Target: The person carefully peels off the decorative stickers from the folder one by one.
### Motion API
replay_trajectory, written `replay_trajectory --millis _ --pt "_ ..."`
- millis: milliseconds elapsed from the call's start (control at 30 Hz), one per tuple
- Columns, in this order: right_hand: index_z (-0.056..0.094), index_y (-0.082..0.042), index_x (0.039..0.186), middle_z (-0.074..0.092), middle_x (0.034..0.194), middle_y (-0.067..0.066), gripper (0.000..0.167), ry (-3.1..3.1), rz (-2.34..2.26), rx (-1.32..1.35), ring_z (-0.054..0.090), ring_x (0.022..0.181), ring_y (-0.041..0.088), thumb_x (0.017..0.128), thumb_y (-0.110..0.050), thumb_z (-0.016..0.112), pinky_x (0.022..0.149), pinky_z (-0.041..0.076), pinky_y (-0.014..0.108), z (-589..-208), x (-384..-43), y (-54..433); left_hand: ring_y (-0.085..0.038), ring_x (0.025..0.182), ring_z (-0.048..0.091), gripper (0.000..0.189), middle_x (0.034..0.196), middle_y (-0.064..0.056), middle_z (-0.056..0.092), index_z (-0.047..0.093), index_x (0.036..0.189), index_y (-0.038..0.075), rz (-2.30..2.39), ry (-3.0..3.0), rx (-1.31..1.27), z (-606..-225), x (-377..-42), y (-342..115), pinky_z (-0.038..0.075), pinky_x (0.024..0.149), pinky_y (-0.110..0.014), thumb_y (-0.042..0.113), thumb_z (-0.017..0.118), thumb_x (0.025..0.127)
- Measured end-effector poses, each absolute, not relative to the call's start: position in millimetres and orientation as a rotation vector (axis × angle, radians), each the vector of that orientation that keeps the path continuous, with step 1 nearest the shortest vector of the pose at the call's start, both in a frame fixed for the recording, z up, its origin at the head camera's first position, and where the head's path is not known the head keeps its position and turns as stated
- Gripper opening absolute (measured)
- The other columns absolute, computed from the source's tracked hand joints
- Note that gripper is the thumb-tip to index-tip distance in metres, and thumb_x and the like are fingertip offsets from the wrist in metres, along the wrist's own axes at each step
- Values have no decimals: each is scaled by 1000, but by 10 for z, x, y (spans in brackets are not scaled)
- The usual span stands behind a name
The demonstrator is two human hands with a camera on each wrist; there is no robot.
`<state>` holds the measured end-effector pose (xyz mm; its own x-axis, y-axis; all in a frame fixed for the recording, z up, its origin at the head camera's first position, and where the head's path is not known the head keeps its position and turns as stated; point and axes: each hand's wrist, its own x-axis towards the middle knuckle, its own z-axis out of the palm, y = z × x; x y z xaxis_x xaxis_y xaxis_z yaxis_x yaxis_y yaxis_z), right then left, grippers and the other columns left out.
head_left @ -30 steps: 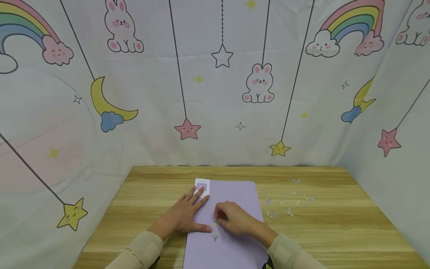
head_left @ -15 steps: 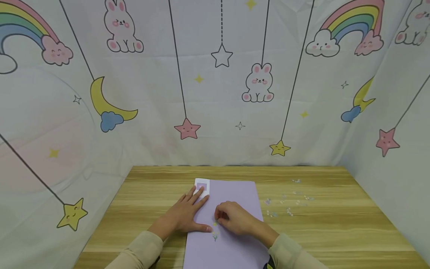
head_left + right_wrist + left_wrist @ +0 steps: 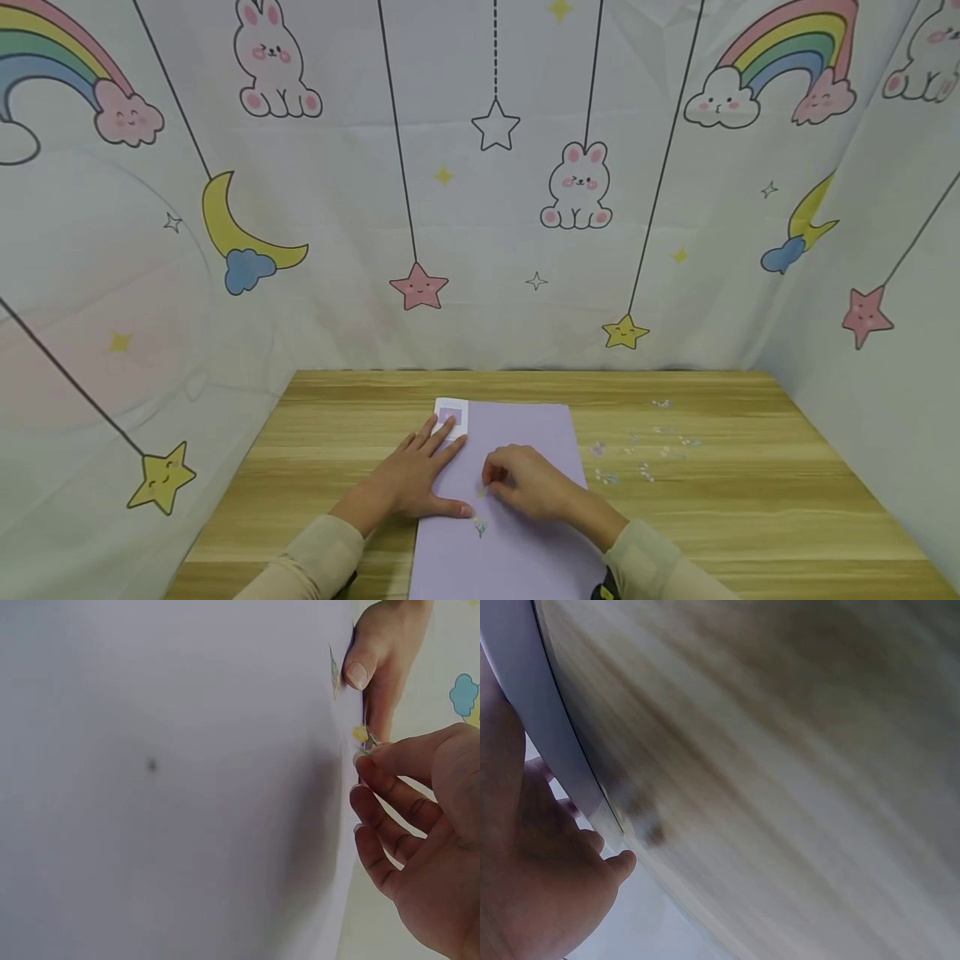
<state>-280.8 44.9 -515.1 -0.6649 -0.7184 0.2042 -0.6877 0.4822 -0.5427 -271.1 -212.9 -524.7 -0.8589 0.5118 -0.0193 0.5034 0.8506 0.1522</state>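
A pale purple cover or board lies lengthwise on the table. My left hand is spread flat along its left side, fingers reaching a white label with a purple square at the top corner. Between thumb and index finger, my right hand pinches a small yellow flower sticker with a green stem, close over the purple surface. Its other fingers are loosely curled. Just below the left thumb, a flower sticker with green leaves lies on the purple surface. In the left wrist view, the left hand rests along the edge.
Several small, pale flower cut-outs are scattered on the wooden table right of the purple cover. Behind the table hangs a white cloth printed with rabbits, stars, moons and rainbows.
My right hand has shifted slightly away from me and to the right, lifting the yellow flower sticker with it. The left hand and the purple cover have stayed in place.
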Motion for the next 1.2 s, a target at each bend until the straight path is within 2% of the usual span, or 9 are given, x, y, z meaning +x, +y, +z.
replay_trajectory --millis 300,633,867,1200 --pt "72 -14 92 69 88 -11 17 2718 -934 -1297 61 87 3 89 1 77 85 54 30 -5167 -2835 517 -41 162 6 115 178 -11 13 32 169 18 243 2962 813 -5232 -2694 -2124 23 124 -65 89 60 83" --pt "71 -17 89 70 89 -9 20 2845 -950 -1241 62 90 8 91 2 76 83 55 33 -5120 -2850 723 -40 163 5 115 178 -11 12 30 169 19 215 2958 819 -5207 -2710 -2117 22 124 -64 91 57 83" --pt "71 -17 89 68 90 -14 20 2941 -909 -1222 61 90 8 92 1 77 82 55 32 -5073 -2940 962 -40 163 5 115 178 -10 12 30 169 19 227 2955 804 -5211 -2704 -2118 22 124 -64 91 57 83" --pt "72 -12 88 68 88 -7 17 3045 -816 -1266 62 87 13 88 4 78 79 56 34 -5006 -3052 1250 -40 163 6 115 178 -11 12 30 169 19 222 2959 810 -5224 -2703 -2125 22 124 -65 91 57 83"
